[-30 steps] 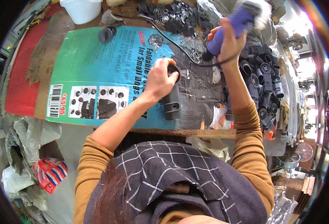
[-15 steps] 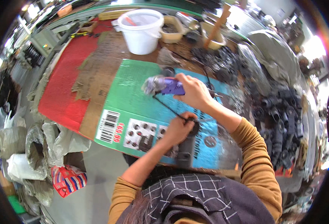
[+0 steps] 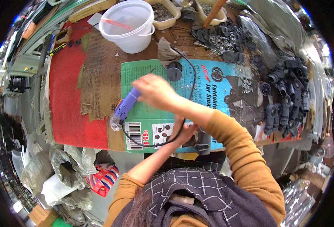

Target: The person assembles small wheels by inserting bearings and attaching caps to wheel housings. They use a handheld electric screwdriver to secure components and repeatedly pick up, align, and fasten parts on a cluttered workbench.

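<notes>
Good, even light fills the room, lying pale on the surface (image 3: 95, 83) and making the bucket (image 3: 134, 44) look clean white. Well off to the bucket's right, glare bleaches the far side of the room; far left of it, small lamps flare. Right of the bucket, metal bits (image 3: 223, 43) glint and plastic sheeting (image 3: 258, 39) shines. Below it the card (image 3: 134, 73) reads crisply, though the right hand (image 3: 151, 87) looks slightly smeared. Far out around the bucket, straight edges bow into a black rim.
</notes>
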The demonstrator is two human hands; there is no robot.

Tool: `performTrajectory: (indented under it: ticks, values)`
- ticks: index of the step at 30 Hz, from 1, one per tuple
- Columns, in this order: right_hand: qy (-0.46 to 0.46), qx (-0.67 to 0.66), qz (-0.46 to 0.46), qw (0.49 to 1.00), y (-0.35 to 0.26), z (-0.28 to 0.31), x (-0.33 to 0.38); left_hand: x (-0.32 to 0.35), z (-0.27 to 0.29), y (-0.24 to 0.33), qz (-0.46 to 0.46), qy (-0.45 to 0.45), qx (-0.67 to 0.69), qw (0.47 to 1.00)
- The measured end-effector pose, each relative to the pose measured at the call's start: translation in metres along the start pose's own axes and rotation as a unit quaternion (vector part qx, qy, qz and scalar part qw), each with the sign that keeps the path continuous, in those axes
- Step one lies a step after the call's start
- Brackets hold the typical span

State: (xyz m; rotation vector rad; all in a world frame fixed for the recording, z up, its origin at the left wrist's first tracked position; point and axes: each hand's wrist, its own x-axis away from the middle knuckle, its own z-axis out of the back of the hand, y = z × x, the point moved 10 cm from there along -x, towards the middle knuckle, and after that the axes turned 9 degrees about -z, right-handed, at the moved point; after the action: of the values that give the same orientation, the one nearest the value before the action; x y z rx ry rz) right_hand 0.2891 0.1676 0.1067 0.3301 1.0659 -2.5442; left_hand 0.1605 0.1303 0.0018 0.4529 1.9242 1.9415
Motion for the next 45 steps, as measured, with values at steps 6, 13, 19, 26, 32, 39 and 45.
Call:
performTrajectory:
  ticks: [6, 13, 19, 26, 32, 39, 45]
  values:
    - [0.256, 0.054, -0.356, 0.897, 0.133, 0.123, 0.036, 0.001, 0.072, 0.028, 0.169, 0.053, 0.136, 0.975]
    - [0.185, 0.168, -0.404, 0.88, 0.052, 0.115, 0.185, -0.128, 0.141, 0.08, -0.107, 0.087, 0.171, 0.975]
    - [0.141, 0.205, -0.55, 0.797, 0.012, 0.08, 0.296, -0.173, 0.042, 0.006, -0.111, -0.201, -0.507, 0.831]
    - [0.244, 0.132, -0.557, 0.783, 0.001, 0.095, 0.306, -0.263, -0.043, -0.009, -0.061, -0.157, -0.056, 0.984]
    - [0.428, 0.137, -0.626, 0.638, -0.031, 0.101, 0.416, -0.13, -0.123, 0.064, -0.286, -0.268, -0.192, 0.9]
    - [0.31, -0.044, -0.94, 0.133, -0.211, -0.093, 0.682, 0.023, -0.24, 0.055, -0.354, -0.611, -0.38, 0.597]
    - [0.163, -0.129, -0.969, -0.132, -0.341, -0.184, 0.738, 0.015, -0.233, 0.05, -0.357, -0.643, -0.437, 0.518]
